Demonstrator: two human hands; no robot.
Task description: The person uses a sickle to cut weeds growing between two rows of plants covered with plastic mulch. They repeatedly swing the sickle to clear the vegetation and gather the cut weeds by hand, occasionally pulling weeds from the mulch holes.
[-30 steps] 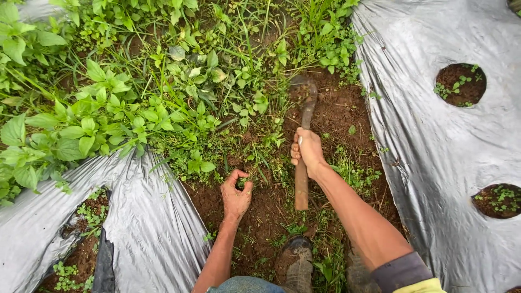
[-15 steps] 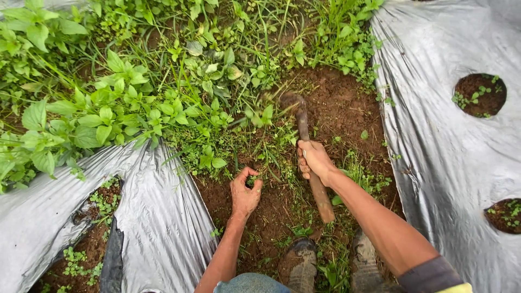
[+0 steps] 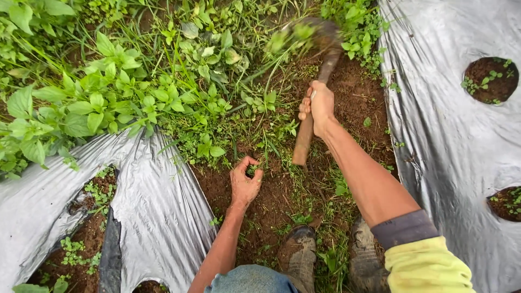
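Blade of hand hoe (image 3: 310, 92) blurred, right hand (image 3: 319, 105) covering mid-handle

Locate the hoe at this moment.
The hoe is upper centre of the head view, gripped by the right hand, its blade among weeds beside the right-side plastic mulch.

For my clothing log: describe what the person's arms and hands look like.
Both hands are bare, no gloves. The left hand and forearm are bare, soil-smudged. The right hand leads to a bare forearm, then a pushed-up sleeve: yellow-green with a dark grey cuff.
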